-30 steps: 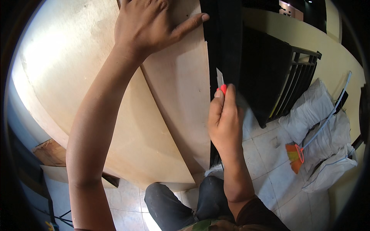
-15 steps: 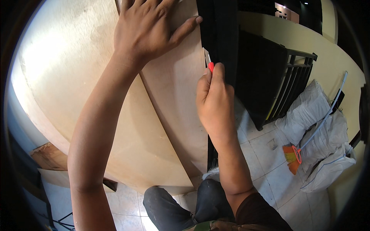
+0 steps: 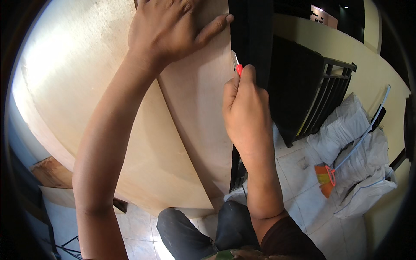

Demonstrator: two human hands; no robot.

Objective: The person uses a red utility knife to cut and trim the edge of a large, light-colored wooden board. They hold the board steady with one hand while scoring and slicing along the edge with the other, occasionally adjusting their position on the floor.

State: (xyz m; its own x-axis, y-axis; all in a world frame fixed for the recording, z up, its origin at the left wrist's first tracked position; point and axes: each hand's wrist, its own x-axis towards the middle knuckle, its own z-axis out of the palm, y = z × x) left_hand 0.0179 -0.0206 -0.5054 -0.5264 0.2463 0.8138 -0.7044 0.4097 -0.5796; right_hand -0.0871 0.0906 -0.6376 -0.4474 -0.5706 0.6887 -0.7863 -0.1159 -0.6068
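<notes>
My left hand (image 3: 167, 32) lies with fingers spread on a pale plywood sheet (image 3: 201, 104). Its thumb reaches the sheet's right edge, while some fingertips run out of the picture at the top. Closed around a red utility knife (image 3: 239, 69) is my right hand (image 3: 248, 104), just below and to the right of that thumb. The blade sits against the right edge of the plywood, pointing away from me. Another plywood sheet (image 3: 82, 95) with a curved look spreads to the left, beneath my left forearm.
A black slatted metal piece (image 3: 312, 95) stands to the right by a cream wall (image 3: 299, 28). White sacks (image 3: 342, 119) and a blue-handled broom (image 3: 359, 141) lean near it on the tiled floor (image 3: 299, 182). Brown board pieces (image 3: 52, 173) lie at lower left.
The knife and my right hand have shifted slightly away from me along the plywood edge. My left hand stays flat on the sheet; the whole view has shifted a little.
</notes>
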